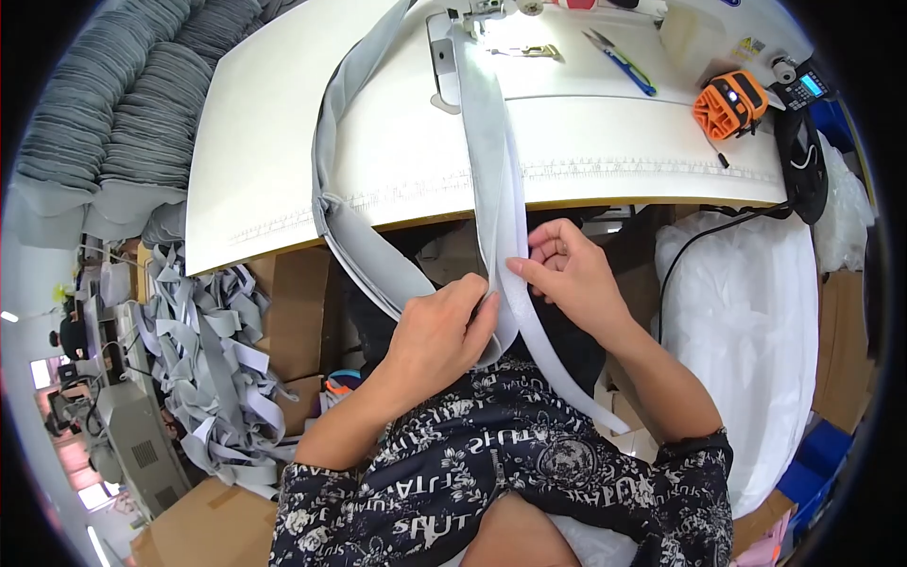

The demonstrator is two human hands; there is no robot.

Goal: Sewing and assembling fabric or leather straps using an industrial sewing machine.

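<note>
A long grey fabric strip point(487, 142) comes down from the lit needle area of a sewing machine point(487, 9) over the table's front edge. It loops below the edge and runs back up on the left. My left hand point(436, 331) is closed on the grey strip just below the edge, thumb against the fingers. Beside the grey fabric lies a narrower white strip point(557, 369), its loose end hanging to the lower right over my lap. My right hand point(578, 283) pinches this white strip against the grey one, its other fingers curled.
On the white table point(255, 142) lie blue-green snips point(622, 62), a small metal part point(529, 52) and an orange tool point(729, 106). Stacked grey pieces point(142, 123) stand far left, above heaped strips point(208, 350). A black cable point(675, 260) hangs right, by a white plastic-wrapped bundle point(737, 350).
</note>
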